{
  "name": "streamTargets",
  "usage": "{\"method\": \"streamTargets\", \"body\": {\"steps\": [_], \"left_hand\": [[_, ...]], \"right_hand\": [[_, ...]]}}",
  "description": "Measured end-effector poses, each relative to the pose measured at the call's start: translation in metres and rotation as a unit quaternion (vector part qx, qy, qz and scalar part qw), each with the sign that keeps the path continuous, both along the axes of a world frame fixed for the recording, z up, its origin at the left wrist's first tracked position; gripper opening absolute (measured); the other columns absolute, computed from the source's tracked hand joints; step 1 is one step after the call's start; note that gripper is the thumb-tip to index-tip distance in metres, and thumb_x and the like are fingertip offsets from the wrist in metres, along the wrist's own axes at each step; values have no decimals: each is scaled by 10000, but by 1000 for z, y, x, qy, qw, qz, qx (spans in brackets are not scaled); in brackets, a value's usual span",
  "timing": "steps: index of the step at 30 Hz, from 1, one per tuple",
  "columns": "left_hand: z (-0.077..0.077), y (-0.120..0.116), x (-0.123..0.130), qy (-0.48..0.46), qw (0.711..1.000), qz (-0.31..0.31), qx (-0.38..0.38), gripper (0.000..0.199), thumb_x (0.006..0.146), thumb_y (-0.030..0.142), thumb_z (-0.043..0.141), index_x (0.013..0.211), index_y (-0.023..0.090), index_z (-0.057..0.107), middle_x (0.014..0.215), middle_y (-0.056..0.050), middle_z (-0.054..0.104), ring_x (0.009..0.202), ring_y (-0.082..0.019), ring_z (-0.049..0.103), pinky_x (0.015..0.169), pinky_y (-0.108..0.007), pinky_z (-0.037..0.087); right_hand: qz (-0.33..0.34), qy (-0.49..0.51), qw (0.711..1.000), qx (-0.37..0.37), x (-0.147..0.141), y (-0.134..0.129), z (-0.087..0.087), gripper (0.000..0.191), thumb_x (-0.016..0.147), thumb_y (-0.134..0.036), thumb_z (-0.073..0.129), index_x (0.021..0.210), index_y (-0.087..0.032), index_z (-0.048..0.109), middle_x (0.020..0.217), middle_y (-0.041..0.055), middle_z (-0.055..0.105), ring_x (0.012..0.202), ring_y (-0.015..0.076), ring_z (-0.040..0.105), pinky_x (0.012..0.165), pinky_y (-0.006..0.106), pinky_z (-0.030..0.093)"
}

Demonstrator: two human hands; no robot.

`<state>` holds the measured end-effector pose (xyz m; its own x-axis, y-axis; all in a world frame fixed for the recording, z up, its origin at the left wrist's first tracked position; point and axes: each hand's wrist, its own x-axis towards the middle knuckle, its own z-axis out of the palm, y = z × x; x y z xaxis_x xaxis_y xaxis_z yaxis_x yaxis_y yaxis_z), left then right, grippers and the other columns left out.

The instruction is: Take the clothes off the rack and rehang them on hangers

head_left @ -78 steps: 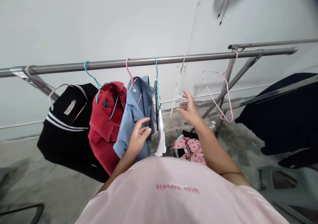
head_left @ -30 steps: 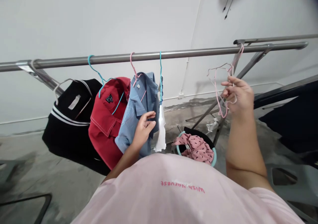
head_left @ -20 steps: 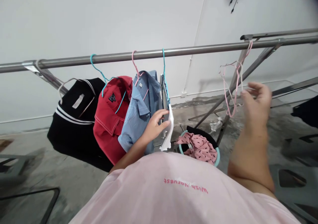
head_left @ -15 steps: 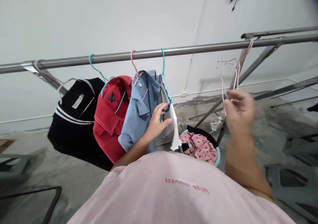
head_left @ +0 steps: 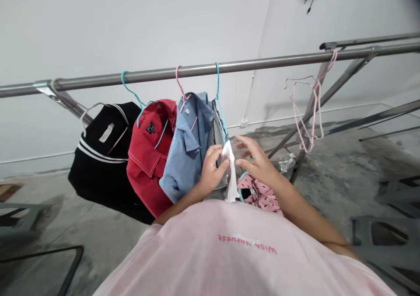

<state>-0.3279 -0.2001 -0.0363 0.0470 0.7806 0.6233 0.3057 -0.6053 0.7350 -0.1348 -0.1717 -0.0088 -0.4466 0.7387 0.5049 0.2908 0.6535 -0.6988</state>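
A white garment (head_left: 232, 178) hangs from a blue hanger (head_left: 218, 84) on the metal rail (head_left: 262, 64). My left hand (head_left: 212, 167) has its fingers curled round the garment's left side, near the hanger's lower end. On the other side my right hand (head_left: 254, 158) is beside the cloth, thumb and fingers apart, holding nothing. Just left of my left hand is a blue shirt (head_left: 183, 156) on a pink hanger (head_left: 180, 84). Further left hang a red garment (head_left: 144, 156) and a black garment with white stripes (head_left: 98, 178).
Pink and white hangers (head_left: 310, 143) dangle from the rail at the right, by the rack's slanted legs. A basket below holds a pink patterned cloth (head_left: 262, 195). Grey stools (head_left: 387, 235) stand on the floor at the right.
My right hand has left the hanging pink hangers and come left to the white garment. My left hand has closed in on the garment's edge.
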Motion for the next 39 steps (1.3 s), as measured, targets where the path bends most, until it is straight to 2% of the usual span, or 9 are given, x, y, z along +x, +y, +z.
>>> {"method": "streamTargets", "body": {"steps": [6, 10, 14, 17, 20, 24, 26, 35, 39], "left_hand": [[10, -16, -5, -24, 997, -68, -37, 427, 892, 624, 570, 957, 202, 566, 860, -20, 547, 788, -181, 506, 735, -309, 425], [17, -23, -5, -9, 1000, -3, -4, 360, 902, 529, 613, 782, 202, 522, 737, 1, 478, 723, -168, 456, 681, -309, 376], [14, -25, -6, -3, 1000, 5, -1, 283, 910, 409, 641, 766, 202, 512, 703, 25, 456, 645, -136, 429, 604, -284, 336], [6, -24, -8, 37, 998, 32, 34, 174, 922, 319, 620, 809, 207, 549, 711, 23, 492, 627, -133, 440, 591, -285, 334], [-5, -21, -11, 114, 984, 71, 116, 126, 925, 206, 552, 804, 214, 585, 672, 11, 502, 618, -149, 443, 611, -311, 331], [-21, -16, -15, 189, 955, 109, 199, 222, 881, 96, 492, 785, 227, 644, 606, 2, 489, 609, -167, 452, 655, -350, 321], [-31, -16, -15, 201, 948, 123, 215, 234, 871, 92, 500, 808, 235, 674, 600, 0, 486, 606, -171, 455, 669, -357, 321], [-76, -21, -11, 163, 974, 89, 126, 118, 890, 263, 600, 989, 229, 654, 779, -40, 640, 715, -191, 586, 744, -372, 429], [-86, -24, -11, 12, 997, 51, 55, 416, 817, 450, 691, 1116, 212, 528, 888, -38, 617, 784, -190, 600, 736, -338, 481]], "right_hand": [[66, 70, 995, -38, -20, 10, 14, 833, 806, -658, 678, 1500, -293, 398, 1506, 135, 426, 1274, 280, 523, 914, 400, 546], [117, 49, 992, -27, -26, 13, 17, 534, 850, -591, 667, 1247, -242, 593, 1428, 127, 517, 1211, 254, 561, 878, 377, 541], [118, 55, 991, -15, -26, 17, 12, 401, 837, -498, 719, 1078, -204, 591, 1413, 140, 529, 1079, 218, 607, 818, 348, 531], [147, 81, 984, -60, -28, 20, 4, 489, 810, -424, 757, 1177, -216, 510, 1452, 148, 481, 888, 148, 635, 765, 319, 530], [171, 77, 979, -85, -31, 22, -3, 484, 813, -326, 735, 1199, -208, 466, 1177, 89, 620, 730, 109, 589, 700, 281, 507], [90, -7, 996, 28, -32, 19, -10, 149, 805, -123, 614, 934, -185, 573, 840, 21, 594, 708, 125, 509, 659, 255, 415], [74, -29, 994, 81, -30, 15, -15, 142, 779, -51, 549, 827, -179, 587, 805, 28, 582, 737, 140, 507, 684, 264, 401], [19, -21, 999, 20, -21, 3, -45, 126, 844, -122, 570, 929, -177, 644, 888, 48, 650, 790, 152, 572, 707, 264, 424], [53, -59, 997, 0, -19, 2, -50, 150, 891, -214, 628, 1024, -181, 687, 948, 62, 676, 838, 162, 608, 730, 265, 435]]}}
